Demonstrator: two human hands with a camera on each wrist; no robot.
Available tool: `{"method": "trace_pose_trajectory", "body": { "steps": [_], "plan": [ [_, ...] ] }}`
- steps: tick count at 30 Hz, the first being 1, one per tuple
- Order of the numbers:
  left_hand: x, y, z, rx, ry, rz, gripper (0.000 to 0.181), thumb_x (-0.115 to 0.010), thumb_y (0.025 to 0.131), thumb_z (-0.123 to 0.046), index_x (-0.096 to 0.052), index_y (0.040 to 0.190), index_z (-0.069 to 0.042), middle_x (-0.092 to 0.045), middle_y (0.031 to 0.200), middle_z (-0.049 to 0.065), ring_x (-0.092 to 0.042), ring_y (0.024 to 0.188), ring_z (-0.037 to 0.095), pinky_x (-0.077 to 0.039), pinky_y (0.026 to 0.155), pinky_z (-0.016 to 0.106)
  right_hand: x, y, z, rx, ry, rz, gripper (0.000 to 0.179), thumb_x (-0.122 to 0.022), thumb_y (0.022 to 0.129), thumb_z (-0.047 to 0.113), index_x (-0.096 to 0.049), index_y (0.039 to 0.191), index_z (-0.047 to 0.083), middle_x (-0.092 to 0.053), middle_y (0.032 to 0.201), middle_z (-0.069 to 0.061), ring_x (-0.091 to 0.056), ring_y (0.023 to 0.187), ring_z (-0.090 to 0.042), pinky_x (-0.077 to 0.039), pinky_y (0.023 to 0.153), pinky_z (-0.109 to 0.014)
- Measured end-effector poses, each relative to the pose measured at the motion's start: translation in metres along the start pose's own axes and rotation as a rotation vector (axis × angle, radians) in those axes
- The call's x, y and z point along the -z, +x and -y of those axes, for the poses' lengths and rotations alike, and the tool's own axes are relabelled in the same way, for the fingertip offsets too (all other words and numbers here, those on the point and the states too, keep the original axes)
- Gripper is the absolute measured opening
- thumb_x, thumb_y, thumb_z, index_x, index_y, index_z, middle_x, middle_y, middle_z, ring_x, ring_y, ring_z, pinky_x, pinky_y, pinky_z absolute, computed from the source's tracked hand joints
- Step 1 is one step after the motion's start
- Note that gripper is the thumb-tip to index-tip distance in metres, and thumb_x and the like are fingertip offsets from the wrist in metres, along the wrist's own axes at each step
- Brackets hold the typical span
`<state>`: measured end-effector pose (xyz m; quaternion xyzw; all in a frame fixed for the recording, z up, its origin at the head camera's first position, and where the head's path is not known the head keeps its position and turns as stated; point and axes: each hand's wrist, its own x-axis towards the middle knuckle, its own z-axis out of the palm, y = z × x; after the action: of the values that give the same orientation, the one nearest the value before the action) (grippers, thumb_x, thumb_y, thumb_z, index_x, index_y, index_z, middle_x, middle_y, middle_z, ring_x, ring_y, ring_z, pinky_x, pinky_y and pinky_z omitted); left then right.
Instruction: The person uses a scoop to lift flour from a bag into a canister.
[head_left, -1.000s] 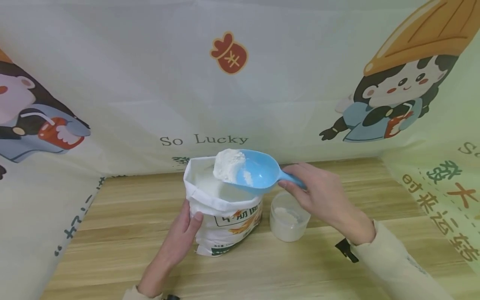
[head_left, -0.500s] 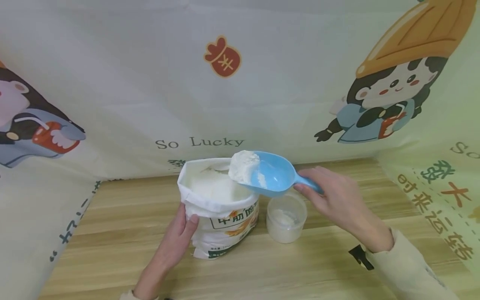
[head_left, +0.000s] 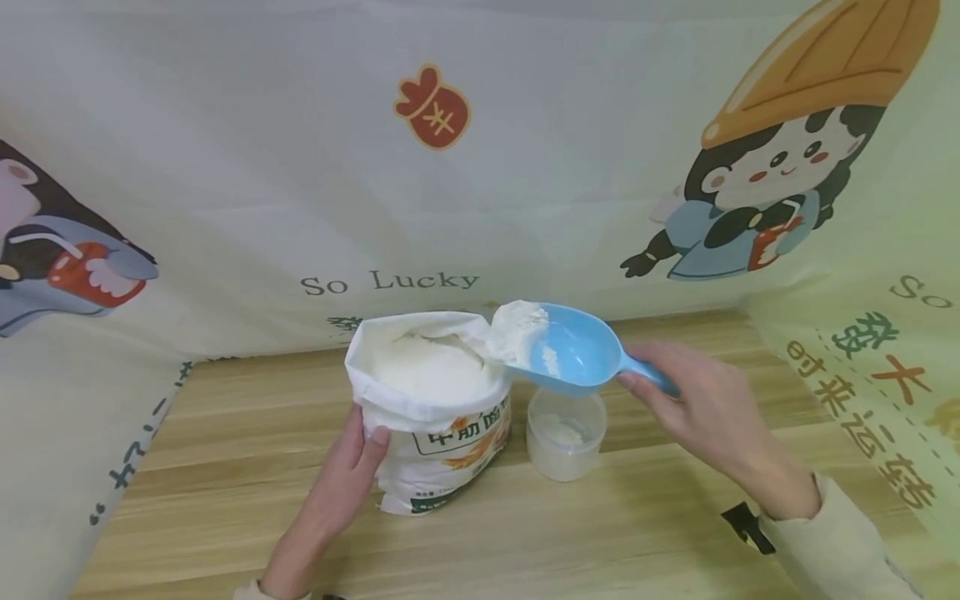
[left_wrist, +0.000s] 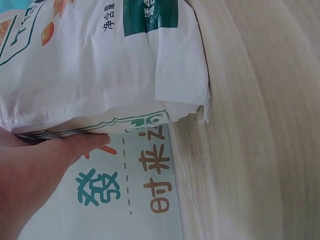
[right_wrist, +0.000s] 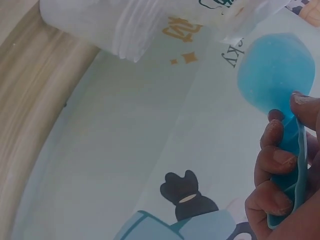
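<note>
My right hand point(head_left: 712, 417) grips the handle of a blue scoop point(head_left: 581, 354), its fingers curled round it in the right wrist view. A heap of white flour point(head_left: 519, 329) lies at the scoop's front end, which overlaps the right rim of an open white flour bag point(head_left: 461, 446). More flour fills the bag to near its top. With its thumb on the front, my left hand point(head_left: 337, 479) holds the bag's left side; the left wrist view shows it at the bag's side seam point(left_wrist: 90, 127). Below the scoop stands a clear round tub point(head_left: 564, 458) with some flour inside.
Bag and tub stand on a wood-grain table point(head_left: 600, 542). A printed cloth point(head_left: 525, 208) with cartoon figures and lettering hangs behind and along both sides. A small black piece point(head_left: 747, 527) shows beside the right sleeve point(head_left: 832, 542).
My right hand has carried the loaded scoop rightward, from over the bag's opening to above the tub and the bag's right rim. My left hand stays on the bag. The head view has shifted slightly.
</note>
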<state>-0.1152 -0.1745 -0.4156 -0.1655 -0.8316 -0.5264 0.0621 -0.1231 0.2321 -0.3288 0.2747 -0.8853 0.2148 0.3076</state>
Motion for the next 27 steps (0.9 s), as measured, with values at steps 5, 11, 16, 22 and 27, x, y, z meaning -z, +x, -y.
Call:
{"method": "trace_pose_trajectory", "body": {
  "steps": [5, 11, 16, 22, 27],
  "plan": [
    [0.0, 0.002, 0.002, -0.006, -0.004, 0.007, 0.053, -0.037, 0.113, -0.019, -0.022, 0.161, -0.002, -0.04, 0.158, 0.026, -0.038, 0.144, 0.042, -0.03, 0.115, 0.061, 0.003, -0.01, -0.003, -0.037, -0.023, 0.007, 0.024, -0.075, 0.096, 0.027, -0.075, 0.112, 0.011, -0.076, 0.1, -0.004, -0.07, 0.076, -0.019, -0.056, 0.058, -0.039],
    [0.0, 0.002, 0.003, -0.023, -0.003, 0.008, 0.053, -0.037, 0.113, -0.018, -0.021, 0.162, -0.003, -0.039, 0.158, 0.027, -0.038, 0.144, 0.045, -0.031, 0.115, 0.063, 0.009, -0.025, -0.011, -0.082, -0.052, 0.014, 0.025, -0.078, 0.093, 0.025, -0.075, 0.112, 0.01, -0.077, 0.102, -0.006, -0.073, 0.08, -0.024, -0.058, 0.061, -0.044],
    [0.0, 0.002, 0.001, -0.022, 0.005, 0.008, 0.052, -0.037, 0.113, -0.02, -0.022, 0.161, -0.003, -0.039, 0.158, 0.027, -0.037, 0.144, 0.046, -0.029, 0.115, 0.065, 0.014, -0.038, -0.018, -0.084, -0.077, 0.02, 0.024, -0.078, 0.092, 0.026, -0.075, 0.111, 0.011, -0.077, 0.1, -0.005, -0.071, 0.077, -0.022, -0.056, 0.057, -0.038],
    [-0.001, 0.002, 0.002, -0.028, 0.008, 0.008, 0.056, -0.037, 0.114, -0.021, -0.018, 0.163, -0.005, -0.037, 0.159, 0.028, -0.036, 0.145, 0.048, -0.028, 0.115, 0.066, 0.022, -0.05, -0.024, -0.092, -0.105, 0.058, 0.021, -0.079, 0.091, 0.023, -0.075, 0.109, 0.012, -0.077, 0.102, -0.005, -0.073, 0.079, -0.023, -0.057, 0.059, -0.039],
    [-0.001, 0.001, 0.003, -0.028, 0.008, 0.009, 0.057, -0.037, 0.114, -0.021, -0.016, 0.164, -0.006, -0.035, 0.161, 0.027, -0.035, 0.146, 0.047, -0.028, 0.116, 0.065, 0.027, -0.058, -0.028, -0.088, -0.123, 0.107, 0.022, -0.08, 0.09, 0.023, -0.076, 0.109, 0.013, -0.077, 0.102, -0.005, -0.074, 0.079, -0.023, -0.057, 0.057, -0.036]
  ]
}}
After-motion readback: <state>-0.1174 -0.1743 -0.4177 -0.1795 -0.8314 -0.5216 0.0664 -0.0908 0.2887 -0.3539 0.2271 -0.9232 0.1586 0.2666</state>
